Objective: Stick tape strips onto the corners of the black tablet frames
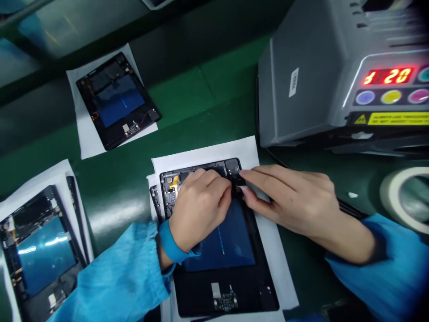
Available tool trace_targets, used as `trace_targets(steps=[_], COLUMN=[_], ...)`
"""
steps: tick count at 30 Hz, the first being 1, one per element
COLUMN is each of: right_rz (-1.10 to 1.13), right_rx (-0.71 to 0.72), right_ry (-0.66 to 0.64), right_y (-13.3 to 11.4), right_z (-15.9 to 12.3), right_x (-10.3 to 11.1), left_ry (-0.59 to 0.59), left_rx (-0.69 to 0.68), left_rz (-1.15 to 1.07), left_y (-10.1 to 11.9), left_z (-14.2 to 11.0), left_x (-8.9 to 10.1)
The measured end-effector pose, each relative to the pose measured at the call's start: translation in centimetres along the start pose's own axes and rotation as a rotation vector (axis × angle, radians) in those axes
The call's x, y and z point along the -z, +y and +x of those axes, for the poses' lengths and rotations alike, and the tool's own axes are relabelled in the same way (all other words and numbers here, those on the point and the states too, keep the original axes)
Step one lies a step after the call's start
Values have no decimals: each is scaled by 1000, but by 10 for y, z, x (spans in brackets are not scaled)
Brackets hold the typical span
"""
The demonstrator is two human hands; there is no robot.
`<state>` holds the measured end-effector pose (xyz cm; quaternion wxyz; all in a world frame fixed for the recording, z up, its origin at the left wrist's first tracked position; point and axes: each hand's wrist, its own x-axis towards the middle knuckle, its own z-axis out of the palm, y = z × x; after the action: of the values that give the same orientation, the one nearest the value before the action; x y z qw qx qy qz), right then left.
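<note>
An opened tablet (231, 255) with a blue battery and exposed boards lies face down in front of me on white paper. My left hand (201, 208) rests over its upper part, fingers curled into a pinch; whatever they hold is hidden. From the right, my right hand (295, 197) reaches to the tablet's upper right corner, thumb and forefinger close together. A small pale bit shows by its fingertips, too small to name. Beside my left hand, an orange flex cable (174, 182) shows at the tablet's upper left. The area between both hands' fingertips is partly covered.
Another opened tablet (117, 100) lies on paper at the back left, and one more (43, 250) at the left edge. A grey machine (301, 85) with a red lit display stands at the back right. A roll of white tape (390, 197) lies at the right.
</note>
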<state>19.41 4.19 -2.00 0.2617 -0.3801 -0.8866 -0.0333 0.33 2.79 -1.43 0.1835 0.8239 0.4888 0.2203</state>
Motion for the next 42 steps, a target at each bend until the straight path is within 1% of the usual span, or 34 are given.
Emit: trace_targets(steps=[3, 5, 8, 11, 12, 13, 15, 18, 23, 34, 40, 42], right_rz=[-116, -133, -49, 76, 106, 126, 125, 54, -3, 7, 31, 22], right_rx=[38, 67, 80, 26, 6, -11, -36, -48, -28, -14, -30, -29], right_ry=[7, -16, -74, -156, -166, -159, -105, -37, -66, -103, -44, -44], right_y=[2, 2, 0, -2, -3, -4, -5, -4, -4, -5, -4, -4], right_z=[9, 10, 7, 3, 2, 2, 2, 3, 4, 6, 5, 5], right_x=[-8, -10, -6, -1, 0, 0, 0, -3, -7, -5, -3, -3], left_ry=[-9, -21, -45, -61, -64, -65, -67, -62, -68, -63, -73, -72], left_rx=[7, 10, 8, -4, -8, -11, -13, -10, -4, 0, 8, 6], left_rz=[7, 10, 18, 48, 56, 63, 72, 82, 73, 61, 51, 50], left_y=[0, -1, -1, -1, -2, -2, -2, -2, -1, -2, -1, -1], left_z=[1, 0, -1, -2, -2, -2, -2, -2, -3, -2, -2, -2], left_x=[0, 0, 0, -1, -1, -1, -1, -1, -1, -1, 0, 0])
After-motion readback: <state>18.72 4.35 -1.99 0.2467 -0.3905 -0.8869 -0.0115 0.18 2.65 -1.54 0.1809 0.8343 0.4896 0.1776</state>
